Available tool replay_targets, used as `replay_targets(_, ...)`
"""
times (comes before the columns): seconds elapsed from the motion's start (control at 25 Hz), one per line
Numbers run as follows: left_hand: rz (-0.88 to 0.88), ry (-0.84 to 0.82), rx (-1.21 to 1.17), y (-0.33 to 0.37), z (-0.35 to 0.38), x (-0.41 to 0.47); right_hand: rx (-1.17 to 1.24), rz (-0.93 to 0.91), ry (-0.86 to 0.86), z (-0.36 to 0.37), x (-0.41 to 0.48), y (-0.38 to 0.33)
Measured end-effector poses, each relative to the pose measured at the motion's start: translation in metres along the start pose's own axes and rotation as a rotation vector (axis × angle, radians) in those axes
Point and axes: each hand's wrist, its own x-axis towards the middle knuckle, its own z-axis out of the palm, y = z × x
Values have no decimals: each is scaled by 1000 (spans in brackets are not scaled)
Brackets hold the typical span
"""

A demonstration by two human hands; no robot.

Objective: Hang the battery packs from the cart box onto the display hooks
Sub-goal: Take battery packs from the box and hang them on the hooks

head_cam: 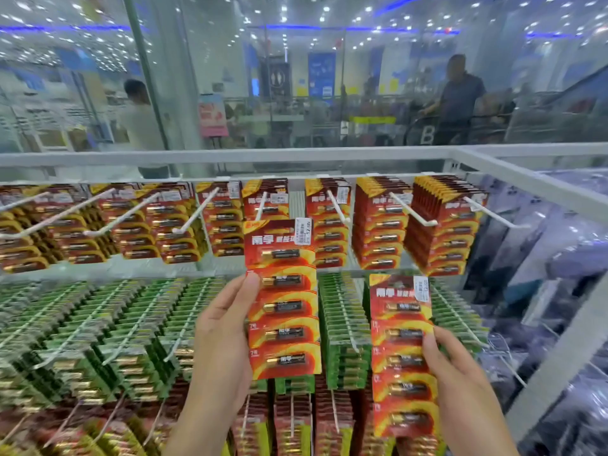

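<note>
At the top row, the left hand (223,327) pinches 1 tall red battery pack (283,301) upright, its top just below a white hook (261,205). The right hand (460,373) pinches another pack (403,353) lower down.

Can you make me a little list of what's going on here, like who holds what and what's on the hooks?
left hand: holds a red battery strip, raised in front of the top row
right hand: holds a second red strip, lower down
top hook row: red battery packs
middle row: green packs
target hook: few packs on it
cart box: not in view
</note>
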Motion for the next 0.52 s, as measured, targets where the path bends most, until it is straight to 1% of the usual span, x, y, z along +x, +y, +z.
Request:
replay_targets(0.08, 39, 25, -4, 10, -5, 4, -20, 20, -8, 3, -5, -2)
replay_targets(0.24, 53, 63, 10, 18, -16, 9, -50, 40, 4, 0, -10, -3)
replay_targets(0.52, 69, 66, 82, 19, -21, 14, -30, 67, 13, -3, -13, -4)
